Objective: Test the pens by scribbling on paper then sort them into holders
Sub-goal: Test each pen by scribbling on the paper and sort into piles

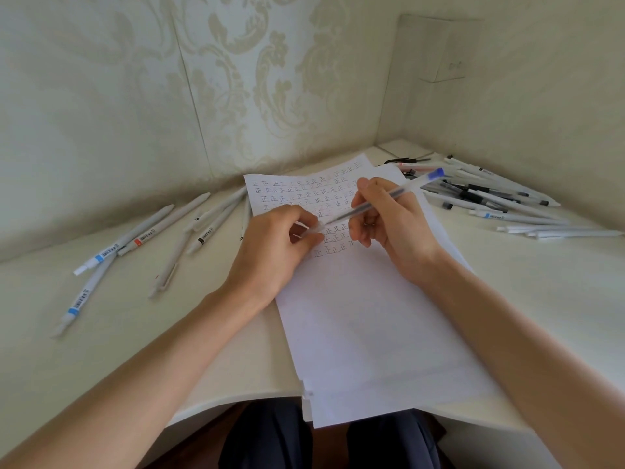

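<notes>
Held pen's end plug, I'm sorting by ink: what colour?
Blue end plug on the pen, head view.

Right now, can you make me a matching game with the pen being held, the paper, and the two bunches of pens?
Things
1. clear pen
2. paper
3. pale grey pens
4. black-grip pens

Places
A. heaped on the table, right of the paper
B. gripped by the right hand, its front end pinched by the left hand
C. scattered on the table, left of the paper
D. flat on the table, rows of marks on its top part

Pairs: 1-B, 2-D, 3-C, 4-A
</notes>
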{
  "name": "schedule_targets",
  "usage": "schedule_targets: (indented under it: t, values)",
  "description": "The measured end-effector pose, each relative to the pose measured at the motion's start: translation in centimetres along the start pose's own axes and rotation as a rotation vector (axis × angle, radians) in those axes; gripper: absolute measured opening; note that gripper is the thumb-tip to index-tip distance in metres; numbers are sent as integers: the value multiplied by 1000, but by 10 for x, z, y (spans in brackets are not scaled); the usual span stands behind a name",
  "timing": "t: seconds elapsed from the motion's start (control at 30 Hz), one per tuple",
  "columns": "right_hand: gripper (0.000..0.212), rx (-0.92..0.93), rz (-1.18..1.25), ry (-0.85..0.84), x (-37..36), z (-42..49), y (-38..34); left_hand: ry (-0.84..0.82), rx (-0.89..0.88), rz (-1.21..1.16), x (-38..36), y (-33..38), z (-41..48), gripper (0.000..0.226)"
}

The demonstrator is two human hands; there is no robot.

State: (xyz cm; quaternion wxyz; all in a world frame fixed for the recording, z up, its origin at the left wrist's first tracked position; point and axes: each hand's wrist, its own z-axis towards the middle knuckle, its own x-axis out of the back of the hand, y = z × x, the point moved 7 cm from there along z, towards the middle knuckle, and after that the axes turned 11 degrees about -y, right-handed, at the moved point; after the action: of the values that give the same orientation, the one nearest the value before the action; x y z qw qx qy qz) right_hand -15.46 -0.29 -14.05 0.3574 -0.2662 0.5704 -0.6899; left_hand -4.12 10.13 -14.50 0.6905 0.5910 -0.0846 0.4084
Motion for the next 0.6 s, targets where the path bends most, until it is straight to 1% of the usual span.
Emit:
schedule_targets:
  t: [0.13, 0.3, 0.5, 0.6]
  values:
    - [27, 11, -64, -27, -4, 0, -1, -4, -54, 14, 0, 4, -1, 10]
    - [31, 66, -167, 6, -3, -3, -8, -30, -130, -9, -1, 9, -4, 12]
    - [35, 106, -158, 55, -7, -3, -7, -34, -189, -78, 1, 14, -8, 12]
    - [35, 97, -157, 42, -13, -2, -6, -17, -200, -80, 3, 14, -10, 10]
